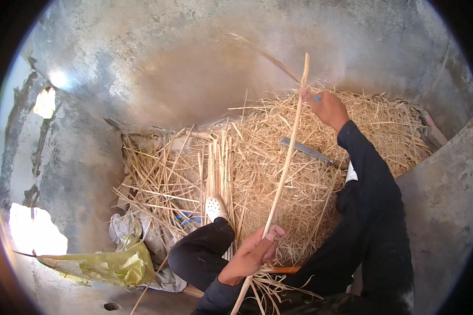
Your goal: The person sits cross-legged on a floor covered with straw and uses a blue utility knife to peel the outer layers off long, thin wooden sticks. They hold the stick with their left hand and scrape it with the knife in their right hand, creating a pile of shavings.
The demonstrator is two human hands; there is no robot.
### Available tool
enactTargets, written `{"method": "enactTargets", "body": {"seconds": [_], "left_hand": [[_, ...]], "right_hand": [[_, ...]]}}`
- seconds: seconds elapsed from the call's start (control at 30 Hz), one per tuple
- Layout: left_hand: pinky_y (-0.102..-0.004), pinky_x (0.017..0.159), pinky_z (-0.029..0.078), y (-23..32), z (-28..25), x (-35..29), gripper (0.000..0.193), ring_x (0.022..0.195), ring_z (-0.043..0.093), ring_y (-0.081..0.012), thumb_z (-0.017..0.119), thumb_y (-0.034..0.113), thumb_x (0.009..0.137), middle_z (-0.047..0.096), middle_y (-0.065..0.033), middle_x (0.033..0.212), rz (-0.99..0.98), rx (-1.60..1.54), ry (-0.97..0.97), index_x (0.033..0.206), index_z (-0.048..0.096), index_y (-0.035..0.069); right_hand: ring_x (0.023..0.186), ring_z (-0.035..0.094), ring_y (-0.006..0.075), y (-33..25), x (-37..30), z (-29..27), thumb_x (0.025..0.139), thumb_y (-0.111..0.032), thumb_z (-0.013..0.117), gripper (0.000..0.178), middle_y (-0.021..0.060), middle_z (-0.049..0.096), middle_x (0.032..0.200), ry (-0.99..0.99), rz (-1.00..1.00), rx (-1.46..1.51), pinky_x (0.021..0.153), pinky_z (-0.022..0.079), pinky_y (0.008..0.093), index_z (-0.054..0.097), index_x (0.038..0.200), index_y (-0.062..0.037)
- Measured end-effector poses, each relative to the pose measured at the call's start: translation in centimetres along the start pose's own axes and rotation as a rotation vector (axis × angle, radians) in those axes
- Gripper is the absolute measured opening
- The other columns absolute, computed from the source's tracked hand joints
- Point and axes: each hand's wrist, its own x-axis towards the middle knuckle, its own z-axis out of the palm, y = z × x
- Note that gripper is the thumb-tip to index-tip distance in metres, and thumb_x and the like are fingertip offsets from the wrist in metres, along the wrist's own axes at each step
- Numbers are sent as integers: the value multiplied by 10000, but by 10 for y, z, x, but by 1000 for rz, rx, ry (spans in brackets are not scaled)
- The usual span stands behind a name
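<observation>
A long pale cane stick (286, 168) runs aslant from my lap up past the middle. My left hand (253, 254) is closed round its lower part, with the thumb along it. Near the stick's upper end my right hand (327, 109) pinches it; a small blue thing shows at these fingers, too small to name. A thin strip (268, 56) slants up and left from beside my right fingers; whether it is still joined to the stick I cannot tell. Below my left hand hang curly thin shavings (270, 291).
A big knife (312, 153) with a broad blade lies on the heap of shavings (383, 131) between my legs and the wall. Long sticks (219, 163) lie by my white shoe (215, 208). A yellow-green sack (121, 265) lies at left. Grey walls stand around.
</observation>
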Motion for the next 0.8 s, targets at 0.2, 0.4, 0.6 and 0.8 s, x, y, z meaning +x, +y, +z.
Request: {"method": "enactTargets", "body": {"seconds": [0.2, 0.4, 0.6, 0.8], "left_hand": [[-218, 517, 321, 24, -6, 4, 461, 488, 322, -70, 410, 300, 1016, 358, 23, 556, 169, -6, 114, 1356, 389, -10], [-205, 513, 314, 35, 2, 1, 513, 499, 337, -65, 388, 238, 1024, 363, 24, 575, 211, 46, 115, 1469, 242, 30], [-204, 506, 298, 38, 0, 3, 511, 493, 320, -55, 408, 219, 1017, 346, 43, 578, 201, 19, 144, 1467, 248, 38], [-194, 504, 266, 37, 9, -17, 515, 524, 315, -36, 420, 208, 1021, 341, 58, 614, 167, 90, 181, 1462, 243, 8]], "right_hand": [[336, 411, 230, -78, -97, 8, 786, -832, 408, 823, 58, 404, 390, -183, -537, 147, 364, 324, 377, 535, 477, -80], [390, 552, 263, -95, -119, -3, 759, -837, 437, 805, 97, 496, 417, -161, -637, 9, 399, 425, 374, 617, 534, -86], [391, 555, 227, -88, -115, 10, 764, -836, 431, 806, 86, 502, 421, -138, -698, 6, 395, 417, 370, 654, 579, -84], [348, 519, 210, -87, -93, 12, 781, -838, 397, 822, 76, 511, 424, -22, -576, -11, 371, 401, 370, 659, 592, -83]]}}
